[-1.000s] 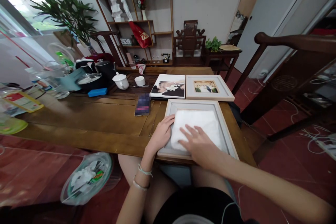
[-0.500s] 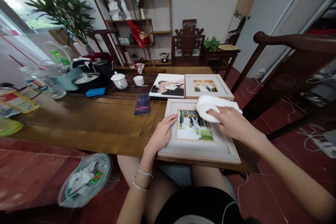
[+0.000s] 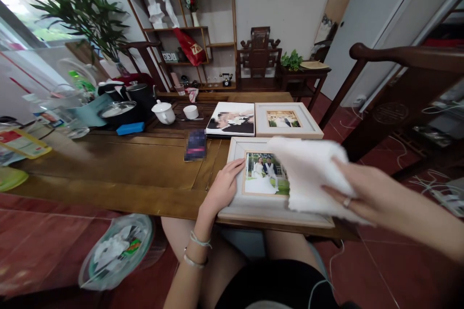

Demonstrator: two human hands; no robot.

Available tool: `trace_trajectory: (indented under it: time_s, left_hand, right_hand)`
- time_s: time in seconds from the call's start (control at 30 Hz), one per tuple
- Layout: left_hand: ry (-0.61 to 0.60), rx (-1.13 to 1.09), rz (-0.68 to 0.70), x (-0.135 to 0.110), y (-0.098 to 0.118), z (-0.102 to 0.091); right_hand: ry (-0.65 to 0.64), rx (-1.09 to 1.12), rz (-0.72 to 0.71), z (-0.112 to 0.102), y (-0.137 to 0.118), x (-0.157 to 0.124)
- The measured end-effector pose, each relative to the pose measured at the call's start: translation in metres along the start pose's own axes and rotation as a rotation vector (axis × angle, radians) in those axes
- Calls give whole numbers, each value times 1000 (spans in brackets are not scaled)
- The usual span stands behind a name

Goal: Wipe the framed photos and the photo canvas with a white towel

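Note:
A pale picture frame (image 3: 237, 203) with a wedding photo (image 3: 261, 174) in it lies face up at the table's front edge. My left hand (image 3: 224, 184) rests on its left border, fingers stretched out and holding nothing. My right hand (image 3: 357, 193), with a ring on one finger, grips a white cloth (image 3: 308, 169). The cloth hangs spread over the frame's right side and hides part of the photo; motion blurs it. Behind lie a second pale frame (image 3: 311, 120) and a white-edged photo panel or album (image 3: 231, 119), side by side.
On the wooden table (image 3: 152, 164) are a dark blurred-out item (image 3: 195, 146), a white lidded cup (image 3: 164, 112), a small white cup (image 3: 191, 111), a blue block (image 3: 130, 129) and a black kettle (image 3: 139, 99). A bin (image 3: 118, 251) stands lower left; a dark chair (image 3: 395, 101) stands right.
My right hand has moved right and towards me, lifting the white cloth, which was bunched on the frame's upper right and now hangs spread out. My left hand has stayed put.

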State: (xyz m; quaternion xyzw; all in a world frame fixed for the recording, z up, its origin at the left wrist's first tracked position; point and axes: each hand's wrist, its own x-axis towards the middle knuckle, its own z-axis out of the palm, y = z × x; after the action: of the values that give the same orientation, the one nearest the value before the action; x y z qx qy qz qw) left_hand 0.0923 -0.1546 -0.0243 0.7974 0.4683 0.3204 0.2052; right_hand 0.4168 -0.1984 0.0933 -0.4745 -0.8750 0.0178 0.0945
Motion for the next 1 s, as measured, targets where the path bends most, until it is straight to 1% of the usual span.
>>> trace_trajectory:
  time_s: [0.03,0.1,0.13,0.17,0.23,0.33,0.4,0.43,0.5,0.6,0.7,0.77,0.83,0.93,1.0]
  left_hand:
    - [1,-4,-1,0,0,0]
    - [7,-11,-1,0,0,0]
    - [10,-13,0,-1,0,0]
    - [12,-14,0,-1,0,0]
    - [15,-11,-2,-1,1,0]
    - [1,3,-7,0,1,0]
    - [-7,10,-3,0,1,0]
    - [-6,11,-1,0,1,0]
    - [2,11,1,0,1,0]
    - [6,10,1,0,1,0]
    - [-4,12,8,0,1,0]
    - [-8,16,9,0,0,0]
    - [-11,17,12,0,0,-1]
    - [-19,11,20,0,0,-1]
    - [-20,10,21,0,0,-1]
  right_hand:
    - [62,-45,60,-4,14,5]
    - [151,-193,117,-5,33,16]
    - [192,-303,133,-2,38,22]
    - [204,-401,119,3,40,27]
    - [146,-490,20,20,39,36]
    - [47,-396,-156,53,34,45]
    - [24,-330,-182,70,31,48]
    - [17,-304,-179,74,28,47]
    - [-24,-250,-174,75,18,41]
    - [-111,-165,-216,67,-12,19]
    - [-141,-106,-272,61,-39,-1]
    - [-126,-107,-246,61,-42,-2]
    - [-83,-159,-153,64,-30,11]
    - [-2,-256,6,72,-3,47]
    - [50,-288,69,78,10,71]
